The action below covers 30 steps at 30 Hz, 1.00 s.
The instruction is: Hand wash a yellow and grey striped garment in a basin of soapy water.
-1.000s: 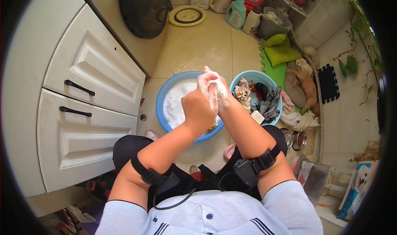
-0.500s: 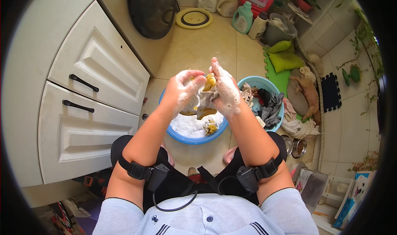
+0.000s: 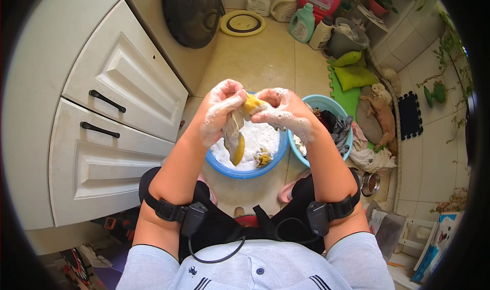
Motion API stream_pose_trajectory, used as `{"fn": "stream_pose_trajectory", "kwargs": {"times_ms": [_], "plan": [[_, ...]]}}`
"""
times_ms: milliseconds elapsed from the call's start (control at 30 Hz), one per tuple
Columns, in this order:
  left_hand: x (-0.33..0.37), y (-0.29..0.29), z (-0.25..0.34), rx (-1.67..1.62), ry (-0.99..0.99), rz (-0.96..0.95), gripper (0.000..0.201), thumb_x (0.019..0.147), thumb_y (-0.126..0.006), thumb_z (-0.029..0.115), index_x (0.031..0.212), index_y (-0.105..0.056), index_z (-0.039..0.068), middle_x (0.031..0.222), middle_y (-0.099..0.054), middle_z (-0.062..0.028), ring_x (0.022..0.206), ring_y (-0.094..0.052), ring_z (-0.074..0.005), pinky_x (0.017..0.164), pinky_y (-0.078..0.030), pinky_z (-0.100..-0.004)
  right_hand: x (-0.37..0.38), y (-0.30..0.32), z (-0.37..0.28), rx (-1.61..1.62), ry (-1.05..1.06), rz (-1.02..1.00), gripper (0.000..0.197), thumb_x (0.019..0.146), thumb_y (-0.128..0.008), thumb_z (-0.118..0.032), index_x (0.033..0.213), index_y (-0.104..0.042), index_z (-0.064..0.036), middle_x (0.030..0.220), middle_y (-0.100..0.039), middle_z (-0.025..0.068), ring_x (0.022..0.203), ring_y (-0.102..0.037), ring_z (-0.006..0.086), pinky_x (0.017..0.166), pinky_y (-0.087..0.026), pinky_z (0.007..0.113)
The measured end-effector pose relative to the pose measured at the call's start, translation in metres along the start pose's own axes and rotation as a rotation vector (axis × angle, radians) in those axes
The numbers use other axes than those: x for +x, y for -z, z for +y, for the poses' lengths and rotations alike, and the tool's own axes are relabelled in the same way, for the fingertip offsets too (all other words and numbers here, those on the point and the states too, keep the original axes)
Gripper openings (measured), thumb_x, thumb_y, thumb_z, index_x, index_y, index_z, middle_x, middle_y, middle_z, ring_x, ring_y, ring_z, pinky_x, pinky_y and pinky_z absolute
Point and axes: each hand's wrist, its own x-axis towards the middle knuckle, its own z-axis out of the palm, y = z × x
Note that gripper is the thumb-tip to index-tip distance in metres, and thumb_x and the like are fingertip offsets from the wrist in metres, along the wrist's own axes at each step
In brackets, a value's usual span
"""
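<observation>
Both of my hands are coated in suds above the blue basin point(image 3: 246, 174). Between them is a wet white sock point(image 3: 234, 132) with yellow ends, one end stretched across and the rest hanging down. My left hand point(image 3: 220, 111) pinches it on one side, fingers closed. On the other side, my right hand point(image 3: 286, 111) grips the yellow part with thumb and bent fingers. White foam point(image 3: 253, 139) fills the basin below. A second yellow-and-white bundle point(image 3: 263, 159) lies in the foam near the front right rim.
A light-blue tub point(image 3: 325, 99) of mixed laundry stands right of the basin. A dog point(image 3: 378, 114) lies by the right wall near green cushions point(image 3: 354, 78). Detergent bottles point(image 3: 302, 24) line the back. White cabinets point(image 3: 122, 81) stand left; a metal bowl point(image 3: 371, 184) sits right.
My right hand has turned from upright with straight fingers to bent fingers gripping the sock. The sock is now stretched between both hands, with one end hanging lower.
</observation>
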Motion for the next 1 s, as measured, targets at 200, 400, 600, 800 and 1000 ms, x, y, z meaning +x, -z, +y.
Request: {"fn": "stream_pose_trajectory", "kwargs": {"times_ms": [200, 400, 600, 800, 1000], "plan": [[0.002, 0.003, 0.004, 0.121, -0.236, 0.153, 0.01, 0.085, -0.053, 0.014, 0.084, -0.045, 0.008, 0.078, -0.05, 0.0014, 0.071, -0.045, -0.0045, 0.064, -0.038, -0.0188, -0.003, 0.002, 0.014, 0.088, 0.072, -0.008, 0.02, 0.073, -0.066, -0.019, 0.084, -0.054, -0.0063, 0.079, -0.057, 0.0014, 0.072, -0.053, 0.0078, 0.067, -0.041, 0.021], [0.008, -0.005, -0.007, 0.142, -0.284, 0.351, 0.01, 0.085, -0.053, 0.014, 0.087, -0.051, 0.004, 0.078, -0.052, 0.0002, 0.072, -0.047, -0.0048, 0.065, -0.039, -0.0192, 0.008, -0.019, 0.024, 0.806, 0.167, 0.024, 0.017, 0.086, -0.05, -0.018, 0.094, -0.05, -0.0035, 0.094, -0.056, 0.0055, 0.088, -0.054, 0.0128, 0.08, -0.043, 0.027], [0.007, -0.035, -0.025, 1.163, -0.827, 0.347, 0.027, 0.081, -0.059, 0.018, 0.059, -0.051, 0.004, 0.053, -0.046, -0.0058, 0.05, -0.046, -0.0122, 0.045, -0.035, -0.0259, 0.025, -0.037, 0.034, 1.012, -0.074, 0.199, 0.025, 0.088, -0.046, -0.034, 0.088, -0.051, -0.0095, 0.082, -0.055, 0.0039, 0.077, -0.054, 0.0134, 0.071, -0.044, 0.027], [0.034, -0.021, -0.015, 1.045, -0.583, 0.686, 0.037, 0.074, -0.064, 0.015, 0.049, -0.04, 0.002, 0.047, -0.04, -0.0134, 0.039, -0.037, -0.0198, 0.041, -0.031, -0.032, 0.019, -0.067, 0.024, 0.688, -0.066, 0.221, 0.032, 0.089, -0.039, -0.042, 0.096, -0.05, -0.0121, 0.086, -0.052, 0.0001, 0.079, -0.052, 0.0088, 0.062, -0.043, 0.022], [0.026, -0.036, -0.048, 1.191, -0.775, 0.442, 0.037, 0.081, -0.057, 0.017, 0.051, -0.042, 0.002, 0.044, -0.039, -0.0053, 0.043, -0.035, -0.0093, 0.04, -0.029, -0.0287, 0.021, -0.057, 0.042, 0.927, 0.151, 0.161, 0.028, 0.089, -0.04, -0.038, 0.082, -0.049, -0.012, 0.069, -0.047, -0.0001, 0.062, -0.047, 0.0096, 0.055, -0.041, 0.023]]}}
